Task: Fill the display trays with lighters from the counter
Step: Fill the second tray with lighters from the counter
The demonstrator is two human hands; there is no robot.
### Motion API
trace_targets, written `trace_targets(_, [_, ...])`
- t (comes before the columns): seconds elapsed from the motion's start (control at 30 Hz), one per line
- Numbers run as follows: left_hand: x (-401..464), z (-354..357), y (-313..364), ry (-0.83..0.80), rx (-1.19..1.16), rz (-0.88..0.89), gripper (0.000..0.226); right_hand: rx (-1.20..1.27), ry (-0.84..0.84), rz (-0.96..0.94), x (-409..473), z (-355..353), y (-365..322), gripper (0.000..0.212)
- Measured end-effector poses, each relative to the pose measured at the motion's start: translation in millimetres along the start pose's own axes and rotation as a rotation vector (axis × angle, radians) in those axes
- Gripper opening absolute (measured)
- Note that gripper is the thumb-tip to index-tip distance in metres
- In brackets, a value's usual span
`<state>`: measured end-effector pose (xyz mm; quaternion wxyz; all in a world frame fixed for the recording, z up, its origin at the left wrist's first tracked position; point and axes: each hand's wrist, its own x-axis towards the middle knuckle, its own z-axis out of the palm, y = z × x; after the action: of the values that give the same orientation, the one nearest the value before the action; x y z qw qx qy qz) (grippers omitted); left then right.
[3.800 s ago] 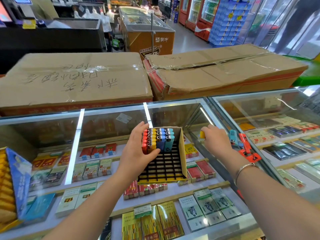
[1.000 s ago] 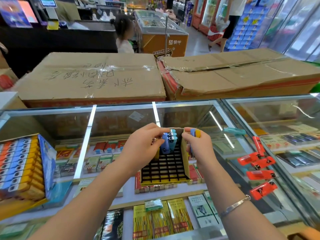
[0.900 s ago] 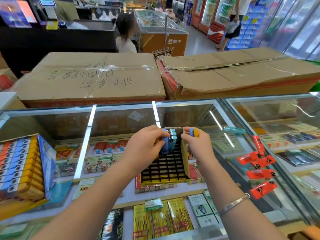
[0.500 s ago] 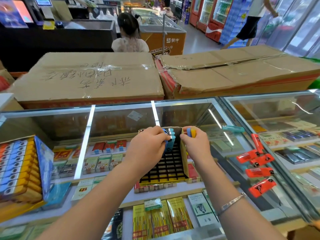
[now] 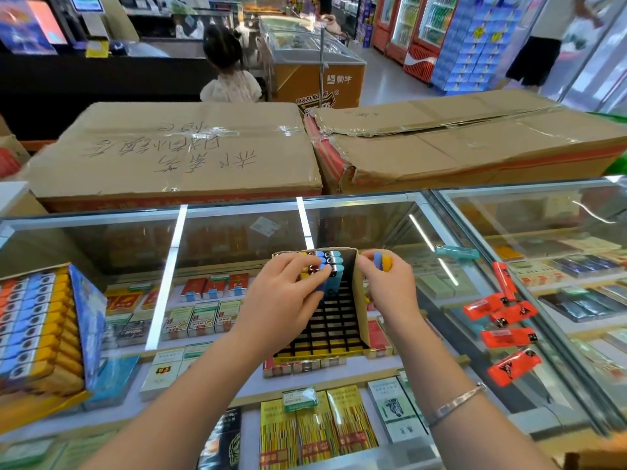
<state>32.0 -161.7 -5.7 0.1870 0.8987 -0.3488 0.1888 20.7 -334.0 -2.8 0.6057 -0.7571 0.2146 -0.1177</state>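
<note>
A cardboard display tray (image 5: 359, 300) with a black grid of slots sits on the glass counter (image 5: 390, 368) in the middle. Lighters stand in its far rows (image 5: 334, 259). My left hand (image 5: 288, 296) pinches a blue lighter (image 5: 326, 287) standing in the tray's filled rows. My right hand (image 5: 386, 286) is just right of the tray wall and holds a blue and a yellow lighter (image 5: 382, 261) upright in its fingers. Several orange lighters (image 5: 502, 313) and one teal lighter (image 5: 456, 251) lie loose on the glass to the right.
A full tray of blue, orange and yellow lighters (image 5: 37, 327) stands at the left edge of the counter. Two large taped cardboard boxes (image 5: 176, 147) sit behind the counter. A child stands beyond them, and an adult at the far right.
My right hand has come from the loose lighters to the tray's right wall with two lighters. My left hand has shifted from the tray's left side onto a blue lighter.
</note>
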Motion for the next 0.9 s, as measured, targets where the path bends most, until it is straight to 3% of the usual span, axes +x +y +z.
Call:
trace_targets(0.13, [-4.0,-3.0,-0.7,-0.018,-0.084,-0.038,0.044,0.241,0.098,0.043,-5.8,-7.5,-2.6,0.017])
trace_targets(0.4, [5.4,-11.3,25.8,0.055,-0.367,-0.106,0.031,0.674,-0.128,0.184,-15.7,-3.2,-20.1,0.018])
trace_targets(0.63, [3.7,-10.2,24.8,0.171,-0.289,0.051,0.024,0.743,-0.191,0.326,-22.2,4.5,-24.5,0.018])
trace_targets(0.9, [7.8,-19.6,18.9,0.253,-0.473,-0.145,0.023,0.584,-0.333,0.343,-24.1,6.9,-25.7,0.029])
